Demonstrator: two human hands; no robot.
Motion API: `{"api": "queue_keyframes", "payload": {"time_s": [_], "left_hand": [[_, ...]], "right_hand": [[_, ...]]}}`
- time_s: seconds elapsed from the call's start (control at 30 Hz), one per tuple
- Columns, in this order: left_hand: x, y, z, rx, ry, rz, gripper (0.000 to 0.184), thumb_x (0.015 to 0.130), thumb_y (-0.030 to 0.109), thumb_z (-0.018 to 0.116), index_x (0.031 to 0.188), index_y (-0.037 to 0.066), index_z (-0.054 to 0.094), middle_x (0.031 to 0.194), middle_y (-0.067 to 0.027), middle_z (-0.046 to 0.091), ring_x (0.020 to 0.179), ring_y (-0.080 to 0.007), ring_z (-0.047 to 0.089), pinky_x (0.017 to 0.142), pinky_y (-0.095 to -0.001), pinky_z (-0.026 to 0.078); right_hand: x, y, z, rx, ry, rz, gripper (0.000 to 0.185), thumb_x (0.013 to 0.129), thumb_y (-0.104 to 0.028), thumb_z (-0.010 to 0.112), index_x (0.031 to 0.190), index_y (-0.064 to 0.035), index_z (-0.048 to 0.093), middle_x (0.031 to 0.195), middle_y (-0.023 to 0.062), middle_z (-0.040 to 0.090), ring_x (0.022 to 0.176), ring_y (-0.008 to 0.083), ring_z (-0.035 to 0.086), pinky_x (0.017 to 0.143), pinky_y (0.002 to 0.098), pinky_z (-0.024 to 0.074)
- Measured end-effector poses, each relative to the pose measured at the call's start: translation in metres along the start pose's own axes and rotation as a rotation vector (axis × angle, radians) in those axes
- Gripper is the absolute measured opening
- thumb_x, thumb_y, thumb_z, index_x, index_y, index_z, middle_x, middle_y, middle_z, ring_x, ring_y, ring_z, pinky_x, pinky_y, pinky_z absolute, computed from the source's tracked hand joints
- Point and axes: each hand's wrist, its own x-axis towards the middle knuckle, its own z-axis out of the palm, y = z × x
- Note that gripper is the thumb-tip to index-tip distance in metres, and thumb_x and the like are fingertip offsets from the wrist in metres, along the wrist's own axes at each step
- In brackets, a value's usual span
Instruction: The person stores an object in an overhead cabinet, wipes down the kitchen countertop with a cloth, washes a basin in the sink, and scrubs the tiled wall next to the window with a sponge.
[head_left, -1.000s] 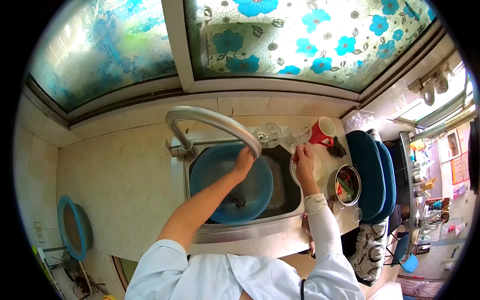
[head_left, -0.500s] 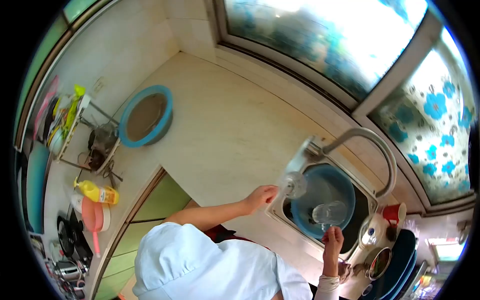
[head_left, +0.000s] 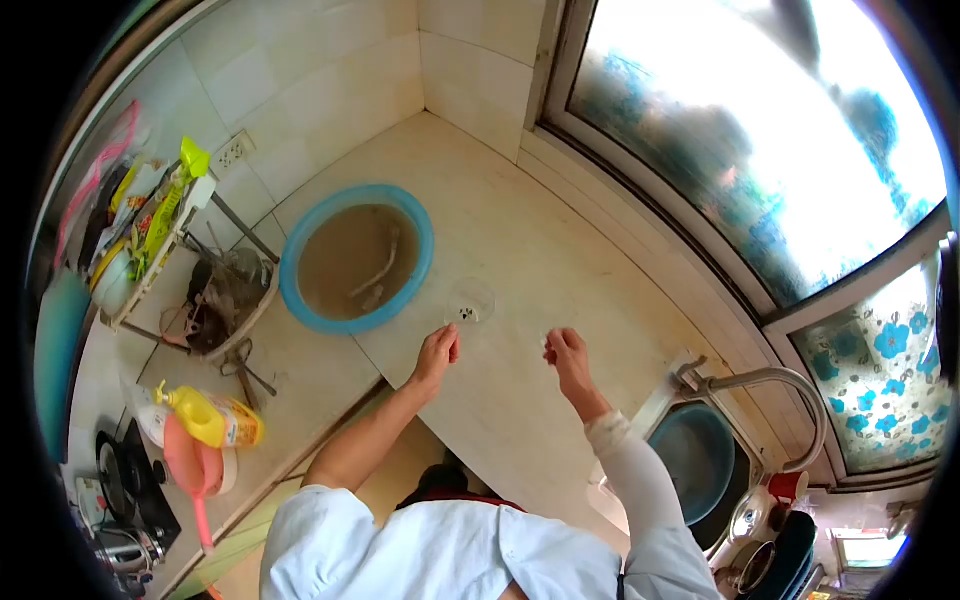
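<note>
My left hand (head_left: 438, 356) is closed at the near end of a clear wine glass (head_left: 470, 299), whose round bowl points away from me over the counter. Small dark marks show through the glass. To the right, my right hand (head_left: 568, 352) is also closed above the counter, fingertips pinched together. A faint clear bit shows at its fingertips, but I cannot make out what it is. Beyond my left hand stands a blue-rimmed basin (head_left: 425, 262) of cloudy brownish water with a pale streak in it.
At the right a second blue basin (head_left: 690, 455) sits in the sink under a curved faucet (head_left: 800, 380). On the left are a wire rack (head_left: 225, 335), a yellow pump bottle (head_left: 210, 415) and a pink dipper (head_left: 190, 455). A window (head_left: 740, 150) borders the counter's back.
Both hands have moved left from the sink to the counter near the brown-water basin. The left hand's glass came along; the glass seen earlier in my right hand no longer shows clearly. The view turned left.
</note>
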Motion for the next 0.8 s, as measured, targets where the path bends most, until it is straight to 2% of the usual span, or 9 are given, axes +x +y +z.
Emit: {"api": "queue_keyframes", "payload": {"time_s": [0.33,0.4,0.43,0.47,0.5,0.53,0.6,0.67,0.8], "left_hand": [[0.091,0.003,-0.009,-0.201,0.068,-0.007,0.033,0.092,0.036,0.041,0.068,0.012,0.042,0.061,0.002,0.042,0.057,-0.0096,0.04,0.054,-0.0236,0.033],[0.107,0.004,-0.004,-0.218,0.09,0.035,0.032,0.092,0.035,0.041,0.069,0.012,0.042,0.062,0.0017,0.042,0.058,-0.0096,0.04,0.054,-0.0237,0.033],[0.115,0.006,-0.001,-0.241,0.118,0.076,0.031,0.092,0.034,0.041,0.07,0.012,0.043,0.062,0.0015,0.043,0.058,-0.0095,0.041,0.055,-0.0237,0.034],[0.125,0.008,0.002,-0.239,0.106,0.064,0.031,0.092,0.034,0.041,0.07,0.012,0.043,0.062,0.0015,0.043,0.058,-0.0095,0.041,0.055,-0.0237,0.034],[0.136,0.009,0.007,-0.26,0.218,0.072,0.031,0.092,0.032,0.041,0.069,0.011,0.043,0.061,0.0011,0.042,0.056,-0.0091,0.041,0.051,-0.0236,0.033],[0.148,0.01,0.014,-0.281,0.327,0.082,0.03,0.091,0.03,0.041,0.068,0.01,0.044,0.06,0.0007,0.042,0.054,-0.0088,0.04,0.048,-0.0234,0.032],[0.172,0.008,0.018,-0.295,0.357,0.119,0.029,0.091,0.028,0.041,0.068,0.01,0.044,0.06,0.0006,0.043,0.053,-0.0087,0.041,0.048,-0.0233,0.033],[0.196,0.009,0.018,-0.333,0.439,0.17,0.024,0.088,0.024,0.043,0.069,0.01,0.045,0.061,-0.0001,0.045,0.053,-0.0093,0.042,0.048,-0.0228,0.034],[0.261,-0.024,-0.003,-0.315,0.437,0.35,0.014,0.082,0.019,0.046,0.074,0.008,0.05,0.068,-0.0023,0.052,0.061,-0.0132,0.049,0.053,-0.0251,0.039]], "right_hand": [[0.17,-0.028,0.118,-0.017,-0.041,-0.056,0.02,0.087,-0.024,0.05,0.086,-0.0037,0.05,0.074,0.0043,0.052,0.06,0.0124,0.051,0.053,0.0264,0.0429],[0.183,-0.033,0.127,0.038,-0.126,-0.123,0.024,0.087,-0.022,0.051,0.098,-0.0005,0.05,0.084,0.0081,0.055,0.065,0.0141,0.054,0.056,0.0278,0.0452],[0.182,-0.033,0.129,0.041,-0.114,-0.12,0.024,0.087,-0.022,0.051,0.098,-0.0005,0.05,0.084,0.0081,0.055,0.065,0.0141,0.054,0.056,0.0278,0.0452],[0.179,-0.032,0.129,-0.105,-0.024,-0.243,0.028,0.086,-0.02,0.051,0.104,0.0007,0.048,0.088,0.0099,0.056,0.066,0.0146,0.055,0.059,0.0278,0.0457],[0.172,-0.031,0.124,-0.254,0.071,-0.36,0.033,0.085,-0.017,0.052,0.111,0.0019,0.046,0.093,0.0118,0.056,0.068,0.015,0.056,0.061,0.0278,0.0463],[0.165,-0.022,0.113,-0.258,0.093,-0.356,0.033,0.085,-0.017,0.052,0.111,0.0019,0.046,0.093,0.0118,0.056,0.068,0.015,0.056,0.061,0.0278,0.0463],[0.133,0.003,0.089,-0.198,0.036,-0.377,0.037,0.084,-0.012,0.053,0.117,0.0021,0.044,0.097,0.0123,0.058,0.072,0.0146,0.057,0.064,0.0263,0.0458],[0.077,0.012,0.051,-0.244,-0.061,-0.192,0.03,0.086,-0.01,0.051,0.114,0.0005,0.048,0.095,0.0097,0.058,0.075,0.0139,0.057,0.067,0.0256,0.0459],[-0.041,0.035,-0.037,-0.049,0.152,0.029,0.023,0.089,-0.007,0.046,0.109,0.0015,0.053,0.09,0.0081,0.06,0.076,0.0127,0.057,0.068,0.0243,0.0473]]}}
